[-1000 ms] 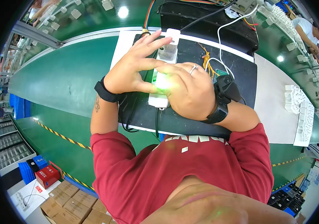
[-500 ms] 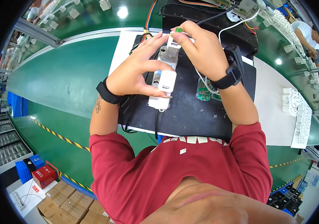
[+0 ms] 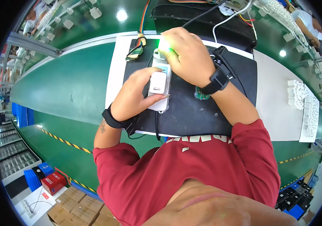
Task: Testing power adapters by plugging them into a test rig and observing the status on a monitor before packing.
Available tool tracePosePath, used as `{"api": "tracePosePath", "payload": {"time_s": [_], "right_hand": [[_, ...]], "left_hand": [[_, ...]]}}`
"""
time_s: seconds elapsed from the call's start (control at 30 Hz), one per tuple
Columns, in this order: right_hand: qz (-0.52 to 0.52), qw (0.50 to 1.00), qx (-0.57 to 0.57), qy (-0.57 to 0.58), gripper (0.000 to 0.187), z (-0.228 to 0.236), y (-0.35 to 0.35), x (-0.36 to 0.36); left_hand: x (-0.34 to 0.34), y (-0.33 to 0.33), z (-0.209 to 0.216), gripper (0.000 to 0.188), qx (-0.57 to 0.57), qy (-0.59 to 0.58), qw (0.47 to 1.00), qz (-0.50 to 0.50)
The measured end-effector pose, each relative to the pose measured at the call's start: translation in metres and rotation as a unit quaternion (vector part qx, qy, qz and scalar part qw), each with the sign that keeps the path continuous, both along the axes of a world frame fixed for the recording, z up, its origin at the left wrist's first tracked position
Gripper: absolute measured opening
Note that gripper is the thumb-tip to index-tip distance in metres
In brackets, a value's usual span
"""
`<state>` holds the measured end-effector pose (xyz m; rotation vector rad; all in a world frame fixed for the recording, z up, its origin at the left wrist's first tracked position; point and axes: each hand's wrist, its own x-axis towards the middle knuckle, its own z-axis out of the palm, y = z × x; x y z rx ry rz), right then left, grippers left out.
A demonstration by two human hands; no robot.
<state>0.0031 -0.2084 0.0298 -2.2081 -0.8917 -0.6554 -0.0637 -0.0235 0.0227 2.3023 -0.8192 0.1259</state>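
A white power strip (image 3: 160, 104) lies lengthwise on a black mat, its cable running toward me. My left hand (image 3: 132, 94) has thumb and forefinger closed around a white USB charger (image 3: 157, 83) seated on the strip, its port facing up. Over the strip's far end, my right hand (image 3: 189, 52) is closed, fingers pinched around a small piece glowing bright green (image 3: 164, 45). Glare and fingers hide that piece's shape and whatever is beneath it. A green circuit board (image 3: 202, 94) shows partly under the right wrist.
Wires with a small board (image 3: 134, 54) lie at the mat's far left corner. Black equipment (image 3: 202, 26) with loose cables stands behind the mat (image 3: 194, 116). White housings (image 3: 297, 94) sit on the right side of the bench. Other people work at the far edges.
A bright green light now shines at my right fingertips, where a small unlit green piece was. My right hand has closed in over it. My left fingers have come together around the charger.
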Motion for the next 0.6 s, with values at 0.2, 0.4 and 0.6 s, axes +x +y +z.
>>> {"api": "tracePosePath", "payload": {"time_s": [0.2,0.4,0.6], "right_hand": [[0.044,0.998,-0.031,0.036,0.035,0.014,-0.009,0.001],[0.094,0.987,0.012,0.130,0.038,0.063,-0.097,-0.020],[-0.142,0.939,0.172,0.264,0.027,0.010,-0.210,0.085]], "left_hand": [[-0.004,-0.001,0.012,0.048,-0.111,0.109,0.988,0.007],[0.059,0.047,0.056,0.059,-0.087,-0.201,0.953,0.208],[0.193,0.106,0.005,0.025,0.468,-0.438,0.709,0.295]]}}
